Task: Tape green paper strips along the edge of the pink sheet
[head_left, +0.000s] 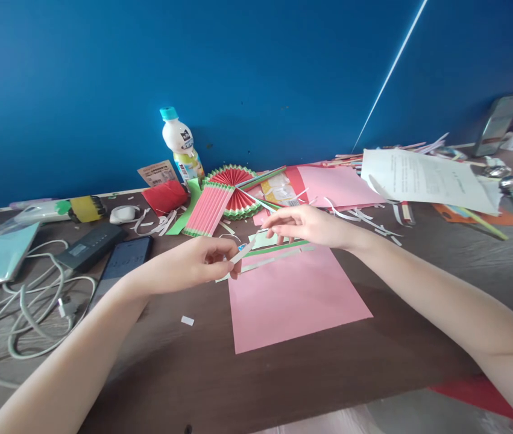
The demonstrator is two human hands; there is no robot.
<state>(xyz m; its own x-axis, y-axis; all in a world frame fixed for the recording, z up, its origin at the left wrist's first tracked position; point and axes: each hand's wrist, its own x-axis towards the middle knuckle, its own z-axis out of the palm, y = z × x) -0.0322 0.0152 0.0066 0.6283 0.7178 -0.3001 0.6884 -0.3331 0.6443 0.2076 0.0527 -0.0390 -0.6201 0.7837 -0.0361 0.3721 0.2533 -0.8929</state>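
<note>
My left hand (206, 262) pinches a narrow white paper strip (243, 250), which slants up toward my right hand. Curled in a loose pinch, my right hand (304, 226) hovers just past the strip's upper end; whatever lies between its fingertips is too small to make out. Under both hands a pink paper sheet (299, 298) lies flat on the dark table. Pale and green paper strips (278, 248) lie across its far edge. Beyond my hands rests a pleated red and green paper fan (233, 175), with a pink pleated piece (210, 211) leaning at its front.
A drink bottle (181, 141) stands by the blue wall. To the left are a phone (123, 262), a black box (91, 247) and coiled white cables (25, 307). Pink paper (337, 185), a printed sheet (423, 179) and white scraps (374, 223) lie at the back right.
</note>
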